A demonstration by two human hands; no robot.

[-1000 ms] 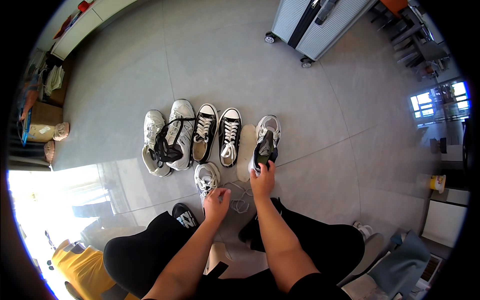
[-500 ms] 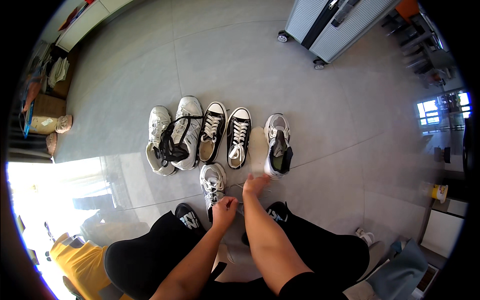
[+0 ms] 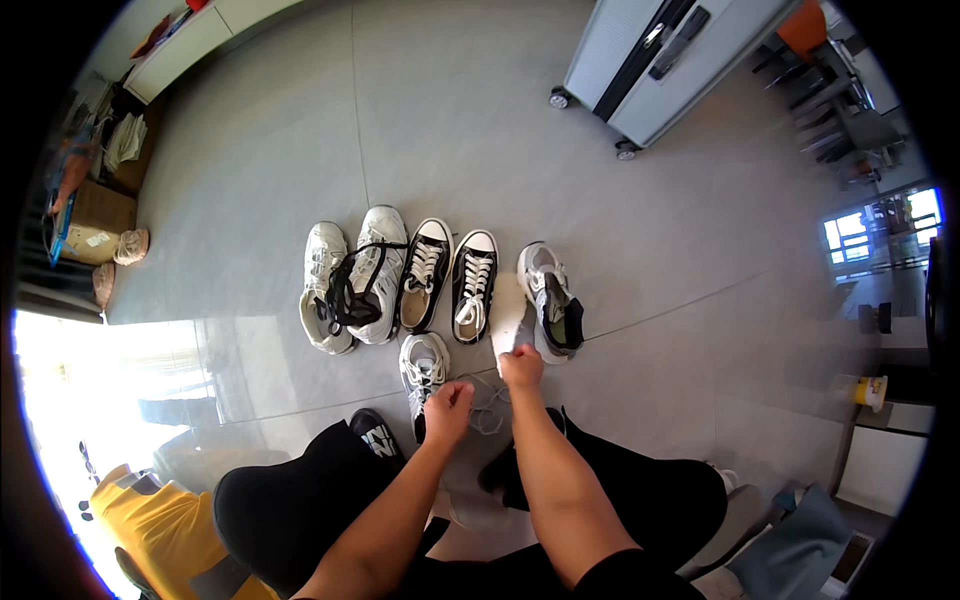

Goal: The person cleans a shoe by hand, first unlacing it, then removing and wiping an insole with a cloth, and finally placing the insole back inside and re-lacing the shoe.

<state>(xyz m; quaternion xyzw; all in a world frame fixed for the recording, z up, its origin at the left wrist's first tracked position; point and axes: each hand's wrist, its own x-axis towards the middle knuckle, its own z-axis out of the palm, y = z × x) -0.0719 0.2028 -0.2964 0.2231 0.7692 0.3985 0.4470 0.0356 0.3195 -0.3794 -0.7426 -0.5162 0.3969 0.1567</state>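
Note:
My right hand (image 3: 521,367) is closed on the near end of a pale, insole-shaped piece (image 3: 508,318). This piece lies between a black canvas sneaker (image 3: 474,285) and a grey-white running shoe (image 3: 550,305) with its opening spread. My left hand (image 3: 449,412) is closed beside the heel of a matching grey running shoe (image 3: 424,365); whatever its fingers may hold is too small to make out. A loose pale shoelace (image 3: 490,405) lies on the floor between my hands. Farther left stand another black sneaker (image 3: 425,272) and a pair of white sneakers (image 3: 377,270) with black laces.
A silver suitcase (image 3: 655,75) on wheels stands at the far right. My feet in black shoes (image 3: 376,437) flank the near running shoe. A cardboard box (image 3: 100,220) sits at the left, yellow cloth (image 3: 165,530) at the lower left, and a yellow-white tub (image 3: 870,391) at the right.
My right hand has gone from open beside the right running shoe's heel to closed on the pale piece. That shoe now sits at a different angle. My left hand stays near the other shoe.

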